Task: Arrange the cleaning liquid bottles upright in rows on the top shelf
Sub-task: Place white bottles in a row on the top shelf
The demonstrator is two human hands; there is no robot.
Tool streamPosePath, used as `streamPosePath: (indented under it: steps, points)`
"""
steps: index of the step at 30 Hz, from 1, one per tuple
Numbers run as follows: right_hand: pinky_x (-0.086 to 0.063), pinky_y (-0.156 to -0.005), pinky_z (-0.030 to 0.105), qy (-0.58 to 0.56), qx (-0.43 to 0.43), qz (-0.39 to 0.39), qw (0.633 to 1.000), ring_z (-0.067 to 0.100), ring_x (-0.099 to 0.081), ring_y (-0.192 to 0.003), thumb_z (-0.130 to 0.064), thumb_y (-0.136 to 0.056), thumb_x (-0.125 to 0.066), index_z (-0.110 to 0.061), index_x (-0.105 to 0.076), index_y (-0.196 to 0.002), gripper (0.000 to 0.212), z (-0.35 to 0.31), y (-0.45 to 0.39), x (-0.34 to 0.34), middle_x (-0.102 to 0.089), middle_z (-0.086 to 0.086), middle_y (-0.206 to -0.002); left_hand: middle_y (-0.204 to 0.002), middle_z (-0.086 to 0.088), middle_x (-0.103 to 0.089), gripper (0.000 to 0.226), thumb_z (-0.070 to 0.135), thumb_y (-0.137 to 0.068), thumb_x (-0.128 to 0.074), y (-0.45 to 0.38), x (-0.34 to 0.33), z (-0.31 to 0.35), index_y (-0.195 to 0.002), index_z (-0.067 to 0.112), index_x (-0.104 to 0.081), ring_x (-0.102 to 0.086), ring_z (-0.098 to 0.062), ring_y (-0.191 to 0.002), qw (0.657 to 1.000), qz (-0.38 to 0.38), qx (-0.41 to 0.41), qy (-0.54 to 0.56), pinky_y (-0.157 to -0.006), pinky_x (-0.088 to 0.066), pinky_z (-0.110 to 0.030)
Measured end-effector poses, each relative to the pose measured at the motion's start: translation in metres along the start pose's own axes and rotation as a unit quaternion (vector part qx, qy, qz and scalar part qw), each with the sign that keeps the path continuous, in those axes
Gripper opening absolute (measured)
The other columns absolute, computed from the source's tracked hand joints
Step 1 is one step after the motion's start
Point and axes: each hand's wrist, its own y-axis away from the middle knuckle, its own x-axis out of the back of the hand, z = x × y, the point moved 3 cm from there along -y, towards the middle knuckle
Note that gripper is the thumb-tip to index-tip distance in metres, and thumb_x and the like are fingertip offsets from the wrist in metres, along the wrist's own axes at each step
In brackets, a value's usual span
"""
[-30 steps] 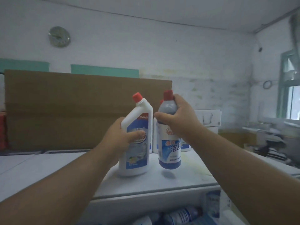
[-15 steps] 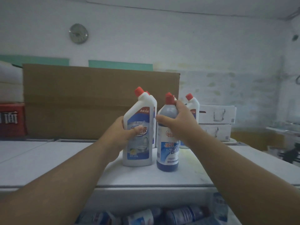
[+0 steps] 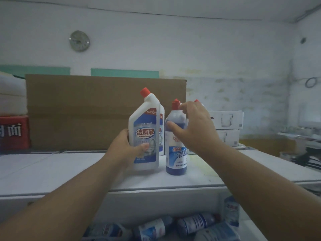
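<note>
Now the white top shelf point(image 3: 73, 171) carries both near bottles standing upright on its surface, in front of the large cardboard box point(image 3: 86, 112) at the far side. Among the smaller items, the white angled-neck toilet cleaner bottle point(image 3: 145, 131) stands left of the blue round bottle point(image 3: 175, 150), the two just beside each other, with more red-capped white bottles point(image 3: 161, 134) right behind them. A second ago the blue round bottle hung in the air above the shelf; half a second ago it was down but gripped at the shoulder. The right hand point(image 3: 194, 126) has since let go: its fingers are spread and relaxed, hovering close to the bottle's neck and red cap, thumb near the shoulder, holding nothing. The left hand point(image 3: 128, 146) still grips the white angled-neck toilet cleaner bottle low on its label, thumb across the front. Below the shelf edge, several more bottles point(image 3: 173, 226) lie on their sides.
</note>
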Motion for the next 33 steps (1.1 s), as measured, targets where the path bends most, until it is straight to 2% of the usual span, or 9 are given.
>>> streamPosePath:
  steps: [4,7,9,13,16,21,28,30,33]
  points:
    - [-0.046,-0.071,0.009,-0.106,-0.019,-0.001,0.994,0.003,-0.059,-0.084,-0.047,-0.087,-0.07,-0.022,-0.053,-0.122,0.046,-0.025,0.001,0.008,-0.058,-0.01,-0.106,-0.104,0.006,-0.073,0.051,0.024,-0.068,-0.084,0.012,0.005,0.026,-0.112,0.031,-0.059,-0.069,-0.018,-0.098,0.996,-0.035,-0.05,0.071,-0.08,-0.056,-0.037]
    - [-0.061,-0.078,0.028,-0.276,-0.095,-0.044,0.956,0.009,-0.069,-0.09,-0.046,-0.085,-0.073,-0.023,-0.054,-0.119,0.046,-0.044,-0.002,0.006,-0.068,-0.008,-0.105,-0.102,0.004,-0.074,0.051,0.02,-0.07,-0.083,0.025,0.002,0.046,-0.114,0.03,-0.058,-0.072,-0.02,-0.096,0.986,-0.11,-0.077,0.094,-0.077,-0.06,-0.035]
    - [-0.062,-0.08,0.043,-0.34,-0.135,-0.018,0.931,0.017,-0.073,-0.092,-0.044,-0.082,-0.077,-0.024,-0.058,-0.116,0.044,-0.049,-0.002,0.011,-0.072,-0.004,-0.103,-0.101,0.004,-0.075,0.045,0.009,-0.08,-0.078,0.035,-0.007,0.055,-0.114,0.028,-0.057,-0.072,-0.02,-0.097,0.977,-0.165,-0.096,0.099,-0.081,-0.061,-0.037]
    - [-0.062,-0.079,0.046,-0.384,-0.173,0.006,0.907,0.022,-0.075,-0.087,-0.035,-0.086,-0.075,-0.016,-0.061,-0.115,0.037,-0.042,0.007,0.034,-0.074,0.004,-0.1,-0.104,0.011,-0.072,0.038,0.028,-0.082,-0.078,0.049,-0.03,0.061,-0.111,0.038,-0.055,-0.069,-0.015,-0.1,0.977,-0.164,-0.119,0.068,-0.092,-0.056,-0.046]
    - [-0.06,-0.082,0.053,-0.406,-0.189,0.018,0.894,0.031,-0.074,-0.089,-0.032,-0.087,-0.074,-0.011,-0.062,-0.114,0.037,-0.025,0.015,0.055,-0.074,0.011,-0.1,-0.107,0.015,-0.064,0.042,0.038,-0.084,-0.074,0.06,-0.052,0.061,-0.117,0.039,-0.047,-0.064,-0.009,-0.099,0.98,-0.144,-0.132,0.021,-0.088,-0.058,-0.043]
    - [-0.061,-0.077,0.047,-0.397,-0.205,0.029,0.894,0.031,-0.075,-0.087,-0.028,-0.089,-0.072,-0.004,-0.06,-0.115,0.037,0.016,0.027,0.093,-0.075,0.014,-0.097,-0.11,0.017,-0.06,0.047,0.041,-0.085,-0.073,0.067,-0.105,0.06,-0.121,0.035,-0.044,-0.059,-0.004,-0.097,0.971,-0.188,-0.147,-0.027,-0.08,-0.052,-0.023]
    - [-0.059,-0.071,0.043,-0.394,-0.183,-0.006,0.901,0.029,-0.075,-0.081,-0.03,-0.078,-0.075,-0.008,-0.061,-0.109,0.041,0.113,0.022,0.116,-0.075,0.009,-0.089,-0.108,0.021,-0.057,0.048,0.045,-0.087,-0.071,0.047,-0.201,0.059,-0.125,0.041,-0.042,-0.056,0.0,-0.096,0.958,-0.241,-0.115,-0.104,-0.085,-0.052,-0.022]
    - [-0.059,-0.071,0.041,-0.405,-0.19,-0.026,0.894,0.027,-0.075,-0.082,-0.026,-0.081,-0.075,-0.011,-0.062,-0.109,0.033,0.145,0.012,0.111,-0.076,0.007,-0.088,-0.107,0.021,-0.052,0.05,0.043,-0.087,-0.07,0.034,-0.226,0.059,-0.127,0.04,-0.04,-0.049,-0.003,-0.099,0.957,-0.239,-0.082,-0.141,-0.093,-0.05,-0.029]
    - [-0.06,-0.078,0.049,-0.422,-0.196,-0.057,0.883,0.031,-0.074,-0.088,-0.03,-0.075,-0.079,-0.011,-0.062,-0.114,0.046,0.189,-0.003,0.092,-0.075,0.01,-0.096,-0.107,0.019,-0.054,0.056,0.041,-0.084,-0.075,0.007,-0.255,0.056,-0.13,0.038,-0.042,-0.049,-0.008,-0.099,0.951,-0.221,-0.054,-0.207,-0.093,-0.047,-0.032]
